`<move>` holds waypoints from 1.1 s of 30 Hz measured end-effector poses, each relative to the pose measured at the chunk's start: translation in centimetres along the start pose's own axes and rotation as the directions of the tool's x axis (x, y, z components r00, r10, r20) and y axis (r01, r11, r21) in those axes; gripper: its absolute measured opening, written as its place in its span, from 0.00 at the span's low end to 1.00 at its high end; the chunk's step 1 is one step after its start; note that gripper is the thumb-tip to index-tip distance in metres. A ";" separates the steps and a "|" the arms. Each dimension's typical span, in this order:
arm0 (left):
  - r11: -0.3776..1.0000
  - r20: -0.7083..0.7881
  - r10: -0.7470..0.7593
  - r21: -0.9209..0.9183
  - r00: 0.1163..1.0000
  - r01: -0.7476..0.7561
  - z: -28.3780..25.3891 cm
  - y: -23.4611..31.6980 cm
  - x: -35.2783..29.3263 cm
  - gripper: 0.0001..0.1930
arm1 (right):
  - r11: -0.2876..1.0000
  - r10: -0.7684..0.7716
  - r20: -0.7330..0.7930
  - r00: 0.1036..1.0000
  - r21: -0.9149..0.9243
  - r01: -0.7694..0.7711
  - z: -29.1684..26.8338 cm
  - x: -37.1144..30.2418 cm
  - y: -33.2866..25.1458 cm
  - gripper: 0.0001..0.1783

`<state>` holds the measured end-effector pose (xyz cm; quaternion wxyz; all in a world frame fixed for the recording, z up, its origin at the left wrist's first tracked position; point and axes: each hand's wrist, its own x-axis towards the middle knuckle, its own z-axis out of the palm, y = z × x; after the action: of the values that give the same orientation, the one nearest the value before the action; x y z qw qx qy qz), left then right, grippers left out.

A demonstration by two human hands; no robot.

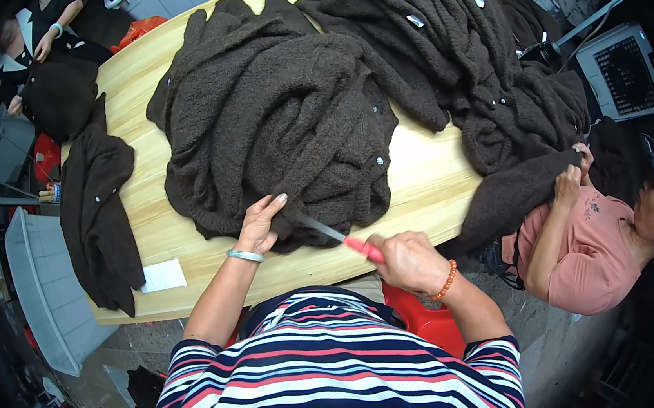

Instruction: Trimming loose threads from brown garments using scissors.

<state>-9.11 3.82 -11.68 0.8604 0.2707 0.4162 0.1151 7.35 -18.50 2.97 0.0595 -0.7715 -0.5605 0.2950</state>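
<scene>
A large heap of dark brown knitted garments (263, 108) with small pale buttons lies in front of me on the table. My left hand (258, 228) is closed, thumb against fingers, on the near edge of the heap's knit fabric. My right hand (413, 262) is wrapped round a red-handled tool (364, 250), blurred, with a slim metal shaft. The shaft points left and away, its tip reaching the fabric beside my left fingers. The exact kind of tool and whether the tip is in the knit I cannot make out.
The pale wooden table (434, 170) carries another brown pile (422, 45) at far right, a brown garment (104, 217) at left and white paper (163, 275). A person in pink (583, 250) handles knitwear at right; another person's hand (43, 50) shows far left. A red stool (433, 323) stands near me.
</scene>
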 end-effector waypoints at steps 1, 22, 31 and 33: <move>0.997 0.118 -0.021 -0.071 0.993 0.030 -0.7 0.0 0.2 0.10 | 0.999 0.038 -0.088 0.995 -0.017 -0.040 0.3 0.2 0.3 0.07; 0.637 -0.006 0.354 0.734 0.935 -0.236 -4.0 1.1 -1.3 0.07 | 0.989 0.006 0.091 0.996 0.148 -0.020 -1.6 0.2 0.3 0.14; 0.566 -0.160 0.667 0.745 0.728 -0.354 -10.6 11.3 2.3 0.10 | 0.998 0.020 -0.048 0.999 0.052 -0.017 -0.6 0.6 1.6 0.11; 0.430 -0.079 0.741 0.819 0.667 -0.380 -8.9 11.9 2.0 0.09 | 0.999 0.039 -0.056 0.998 0.027 -0.038 -0.5 0.7 2.0 0.11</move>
<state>-14.40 17.81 -10.82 0.4604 0.6905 0.4834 0.2785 9.41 -18.45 2.24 0.0798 -0.7893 -0.5398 0.2815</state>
